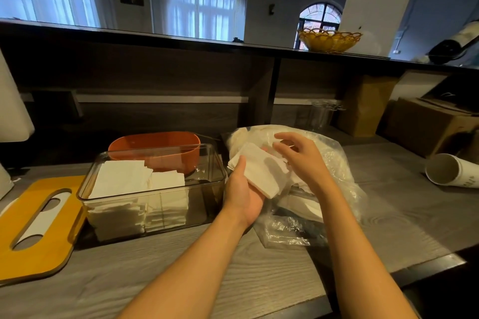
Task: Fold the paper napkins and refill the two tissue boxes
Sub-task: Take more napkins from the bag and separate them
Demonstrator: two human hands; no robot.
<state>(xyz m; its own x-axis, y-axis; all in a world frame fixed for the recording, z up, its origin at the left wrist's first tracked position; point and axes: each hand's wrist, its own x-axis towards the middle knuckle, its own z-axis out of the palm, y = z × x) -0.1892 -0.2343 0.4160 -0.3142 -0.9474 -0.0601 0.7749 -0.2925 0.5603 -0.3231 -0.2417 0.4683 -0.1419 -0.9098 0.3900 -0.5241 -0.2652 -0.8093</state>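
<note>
Paper napkins (259, 173) lie in a small stack across the left hand (243, 194), thumb pinning them, just right of the clear tissue box (207, 204).

The box, partly filled, stands in front of the orange box (155, 147); the plastic supply bag (324, 184) sits to its right. The right hand (303, 158) hovers over the stack, fingers loosely spread, holding nothing. Likely next: fold and load. No writing is readable.

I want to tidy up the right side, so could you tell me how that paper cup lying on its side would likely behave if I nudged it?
The paper cup lies on its side on the table, so it would probably roll. It looks empty and thin-walled, so likely very light and easily crushed.
</note>
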